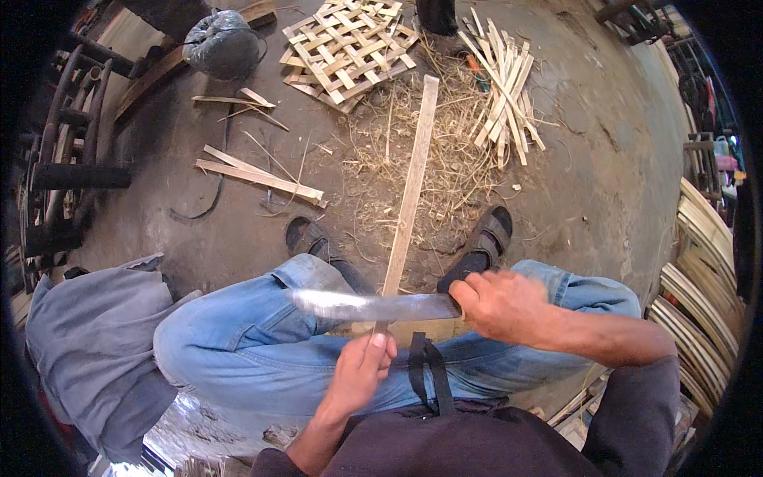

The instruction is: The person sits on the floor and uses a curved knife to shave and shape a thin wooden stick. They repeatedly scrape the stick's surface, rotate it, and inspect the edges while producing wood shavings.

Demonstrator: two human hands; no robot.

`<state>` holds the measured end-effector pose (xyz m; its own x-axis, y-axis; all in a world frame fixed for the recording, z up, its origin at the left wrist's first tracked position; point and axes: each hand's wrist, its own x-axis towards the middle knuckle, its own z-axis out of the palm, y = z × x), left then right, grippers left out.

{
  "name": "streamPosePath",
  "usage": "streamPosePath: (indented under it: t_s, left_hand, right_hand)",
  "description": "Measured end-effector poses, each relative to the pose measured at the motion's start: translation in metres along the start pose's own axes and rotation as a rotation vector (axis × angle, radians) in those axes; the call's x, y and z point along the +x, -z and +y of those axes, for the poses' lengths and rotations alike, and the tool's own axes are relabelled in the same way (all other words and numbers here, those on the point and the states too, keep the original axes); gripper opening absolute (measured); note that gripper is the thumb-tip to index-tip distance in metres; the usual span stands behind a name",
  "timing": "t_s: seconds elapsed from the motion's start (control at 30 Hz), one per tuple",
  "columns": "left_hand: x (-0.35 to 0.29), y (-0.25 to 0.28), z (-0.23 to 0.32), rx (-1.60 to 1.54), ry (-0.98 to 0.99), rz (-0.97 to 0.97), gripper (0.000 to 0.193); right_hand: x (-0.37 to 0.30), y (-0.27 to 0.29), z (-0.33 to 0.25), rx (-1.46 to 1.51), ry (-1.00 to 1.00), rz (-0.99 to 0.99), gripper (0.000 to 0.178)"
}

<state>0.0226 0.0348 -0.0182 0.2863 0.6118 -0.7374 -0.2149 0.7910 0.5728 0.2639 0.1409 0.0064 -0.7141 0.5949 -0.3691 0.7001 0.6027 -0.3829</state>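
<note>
My left hand is closed around the near end of a long, flat bamboo strip, its thumb lying along the top. The strip points away from me between my feet. In my right hand, the fingers wrap the handle of a large knife, mostly hidden by the fist. Its broad, slightly curved blade reaches leftward across the strip, just beyond my left hand. The blade's tip is smeared by motion. Whether the edge touches the strip I cannot tell.
Curly shavings cover the floor around my sandalled feet. Beyond them lie woven lattice panels and a pile of cut strips. Loose strips and a tied grey bag are on the left. Bundled strips stand at right; grey cloth lies at left.
</note>
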Motion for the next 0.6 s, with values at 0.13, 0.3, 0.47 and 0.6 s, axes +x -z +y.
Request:
streamPosePath:
  t_s: [0.13, 0.3, 0.47, 0.6]
  left_hand:
    - [-0.006, -0.005, 0.003, 0.007, 0.022, -0.003, 0.035]
    - [-0.015, -0.007, -0.001, -0.042, 0.101, -0.047, 0.034]
    - [-0.021, -0.006, -0.008, -0.026, 0.143, -0.067, 0.036]
    - [-0.032, -0.004, -0.018, -0.017, 0.139, -0.095, 0.037]
  right_hand:
    - [0.023, 0.004, 0.05, -0.082, -0.242, 0.248, 0.011]
    - [0.013, 0.009, 0.031, -0.247, -0.047, 0.069, 0.011]
    - [0.016, 0.013, 0.046, -0.121, -0.169, 0.115, 0.009]
    - [0.026, 0.02, 0.079, -0.098, -0.383, 0.111, 0.01]
